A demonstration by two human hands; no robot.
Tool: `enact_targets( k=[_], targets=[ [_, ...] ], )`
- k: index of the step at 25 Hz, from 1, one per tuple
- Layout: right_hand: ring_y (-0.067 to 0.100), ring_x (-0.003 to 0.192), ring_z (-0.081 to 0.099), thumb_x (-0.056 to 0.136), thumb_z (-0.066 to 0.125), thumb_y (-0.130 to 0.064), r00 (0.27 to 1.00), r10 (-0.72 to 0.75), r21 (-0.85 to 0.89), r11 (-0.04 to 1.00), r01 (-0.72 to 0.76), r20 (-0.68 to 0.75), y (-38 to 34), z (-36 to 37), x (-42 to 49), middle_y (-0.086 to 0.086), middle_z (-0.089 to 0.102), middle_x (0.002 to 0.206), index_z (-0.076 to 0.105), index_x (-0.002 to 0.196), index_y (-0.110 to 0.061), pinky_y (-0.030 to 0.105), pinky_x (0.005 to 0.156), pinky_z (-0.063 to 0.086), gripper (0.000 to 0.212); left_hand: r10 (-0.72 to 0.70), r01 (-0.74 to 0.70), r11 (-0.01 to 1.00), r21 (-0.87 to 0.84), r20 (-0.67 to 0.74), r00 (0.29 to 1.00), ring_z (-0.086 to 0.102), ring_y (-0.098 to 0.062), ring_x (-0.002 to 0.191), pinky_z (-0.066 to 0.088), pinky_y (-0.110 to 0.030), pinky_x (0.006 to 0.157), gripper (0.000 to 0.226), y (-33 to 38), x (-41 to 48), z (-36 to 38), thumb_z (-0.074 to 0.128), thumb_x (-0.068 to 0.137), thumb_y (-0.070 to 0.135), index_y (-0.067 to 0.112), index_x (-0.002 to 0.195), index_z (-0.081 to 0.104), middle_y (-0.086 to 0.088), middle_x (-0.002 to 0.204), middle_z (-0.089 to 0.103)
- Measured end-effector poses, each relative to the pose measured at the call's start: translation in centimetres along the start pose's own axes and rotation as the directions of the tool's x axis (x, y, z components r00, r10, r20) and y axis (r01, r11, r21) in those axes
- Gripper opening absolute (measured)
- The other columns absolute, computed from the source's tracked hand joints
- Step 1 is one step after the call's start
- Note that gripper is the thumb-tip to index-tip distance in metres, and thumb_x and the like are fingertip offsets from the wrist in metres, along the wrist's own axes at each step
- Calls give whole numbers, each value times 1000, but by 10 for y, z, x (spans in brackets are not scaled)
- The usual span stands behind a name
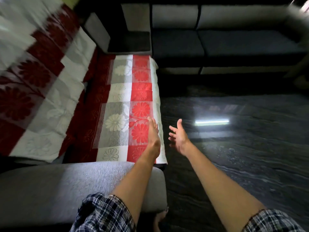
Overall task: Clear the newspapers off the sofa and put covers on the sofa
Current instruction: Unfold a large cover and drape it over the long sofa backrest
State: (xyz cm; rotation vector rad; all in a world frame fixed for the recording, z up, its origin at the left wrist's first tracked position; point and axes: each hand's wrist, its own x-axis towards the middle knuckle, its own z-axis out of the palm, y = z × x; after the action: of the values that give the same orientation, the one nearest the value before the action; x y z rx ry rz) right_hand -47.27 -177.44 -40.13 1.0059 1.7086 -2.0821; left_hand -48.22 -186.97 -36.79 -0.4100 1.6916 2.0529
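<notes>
- A person's left hand is lying on the seat cover of the sofa on the left. Its fingers are straight and together, resting flat along the cover's right edge, just where the cloth is dropping over the front of the seat.
- The right hand is hanging in the air just right of the sofa, above the dark floor. Its fingers are spread apart, the thumb is pointing to the far side, and it is holding nothing.
- The seat cover is lying spread across the seat in blocks of red, white and grey. Woven daisy-like flowers are the only marking to be made out on it.
- A matching back cover, in darker red, white and grey with the same flowers, is hanging over the backrest at far left. It is blurring toward the picture's edge.
- Both forearms are reaching out over the sofa's grey near armrest, with a plaid sleeve showing on the left arm.
- A second sofa, with dark seat cushions and pale grey back cushions, is standing uncovered along the far side.
- A bright bar of light is reflecting off the glossy floor, right of the hands.
</notes>
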Motion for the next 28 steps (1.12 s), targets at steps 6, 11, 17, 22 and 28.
enact_targets(
  k=[6, 11, 17, 22, 28],
  targets=[
    [23, 129, 36, 89, 3, -67, 967, -253, 84, 963, 255, -33, -110, -66, -115, 12, 24, 153, 28, 146, -22, 44, 105, 26, 77, 228, -232, 973, 5, 175, 958, 19, -24, 142, 9, -42, 117, 61, 76, -86, 90, 9, 97, 52, 22, 148, 18, -5, 155, 19],
    [30, 137, 29, 89, 3, -68, 900, -413, 136, 892, 431, -141, -204, -172, -192, 12, 25, 153, 27, 147, -23, 47, 110, 23, 77, 311, -331, 944, -4, 353, 883, 22, -24, 142, 13, -40, 116, 64, 138, -131, 217, 8, 96, 53, 18, 148, 19, -6, 155, 19],
    [33, 135, 32, 88, 4, -69, 770, -530, 103, 797, 595, -356, -269, -372, -234, 15, 31, 149, 32, 144, -22, 49, 108, 25, 78, 367, -402, 913, -69, 566, 738, 24, -25, 141, 16, -40, 114, 63, 152, -165, 431, 8, 97, 52, 18, 148, 19, -6, 155, 21],
    [35, 134, 33, 89, 5, -68, 706, -517, 88, 774, 627, -484, -309, -550, -254, 17, 33, 148, 32, 144, -18, 49, 107, 26, 79, 313, -350, 932, -99, 707, 634, 26, -28, 139, 20, -39, 111, 61, 131, -204, 610, 13, 97, 50, 17, 147, 25, -12, 152, 26],
    [34, 135, 32, 89, 4, -68, 686, -510, 102, 760, 642, -520, -342, -686, -240, 16, 33, 148, 28, 146, -17, 50, 109, 27, 79, 248, -348, 937, -43, 782, 572, 30, -31, 137, 24, -40, 106, 64, 109, -182, 753, 13, 96, 54, 16, 145, 29, -13, 148, 34]
  ],
)
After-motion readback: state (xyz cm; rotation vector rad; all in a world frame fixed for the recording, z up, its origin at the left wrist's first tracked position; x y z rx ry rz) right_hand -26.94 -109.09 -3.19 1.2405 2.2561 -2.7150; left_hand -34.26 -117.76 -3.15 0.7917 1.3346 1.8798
